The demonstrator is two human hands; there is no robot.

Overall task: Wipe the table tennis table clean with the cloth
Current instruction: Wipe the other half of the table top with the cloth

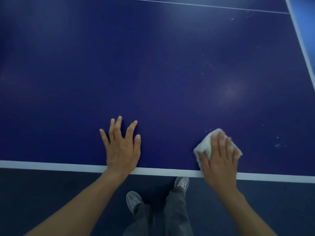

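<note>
While its fingers lay close together and nearly straight on top of the one white cloth, the right hand pressed that bunched cloth onto the dark blue table tennis table, at about five o'clock in the view and just inside the white end line. Its thumb ran along the cloth's seven o'clock side; whether it pinched the fabric could not be told. The left hand, at nine o'clock from the cloth and well apart from it, rested palm down on the bare surface with its five fingers spread wide, holding nothing. Both wrists crossed the end line, and two bare forearms ran back toward seven and five o'clock. A scatter of white specks lay at three o'clock from the cloth. Two more white lines showed: a thin one at twelve o'clock and a side line at two o'clock. Two grey shoes stood on the dark floor at six o'clock.
</note>
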